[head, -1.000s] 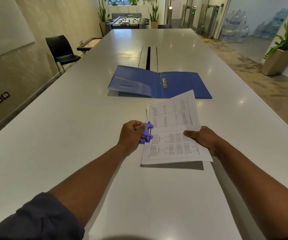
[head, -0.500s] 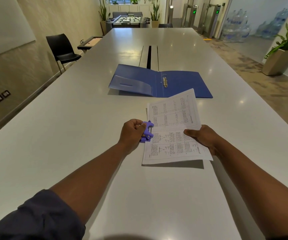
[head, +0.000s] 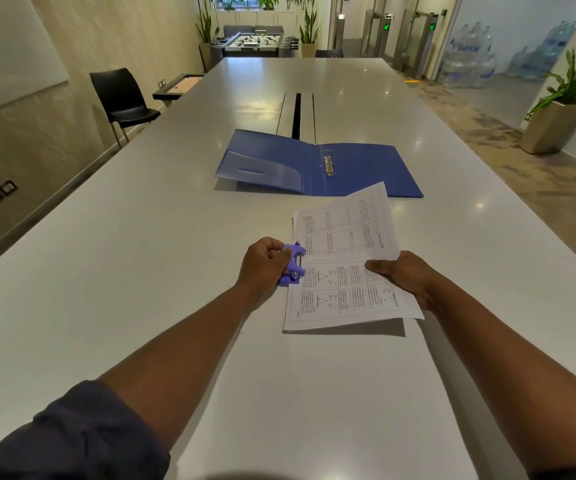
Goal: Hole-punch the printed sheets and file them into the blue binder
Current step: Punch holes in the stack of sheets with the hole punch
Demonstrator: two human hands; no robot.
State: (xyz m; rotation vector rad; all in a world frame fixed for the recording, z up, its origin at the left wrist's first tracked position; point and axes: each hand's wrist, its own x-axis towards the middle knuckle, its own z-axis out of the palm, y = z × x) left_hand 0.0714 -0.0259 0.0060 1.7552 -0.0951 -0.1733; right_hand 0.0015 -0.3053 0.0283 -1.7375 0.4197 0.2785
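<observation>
The printed sheets (head: 343, 265) are held slightly above the white table, their far end lifted. My right hand (head: 402, 277) pinches their right edge, thumb on top. My left hand (head: 262, 266) grips a small purple hole punch (head: 292, 264) whose jaws sit on the left edge of the sheets, near the middle. The blue binder (head: 359, 171) lies open and flat further back, its metal rings (head: 328, 165) showing at the spine. A clear pocket covers its left inside cover.
The long white table (head: 141, 271) runs away from me, with a dark cable slot (head: 297, 114) behind the binder. A black chair (head: 120, 98) stands at the left wall and a potted plant (head: 563, 109) on the right floor.
Hardly anything has moved. My left hand has shifted slightly on the punch at the sheets' left edge; the right hand keeps its hold.
</observation>
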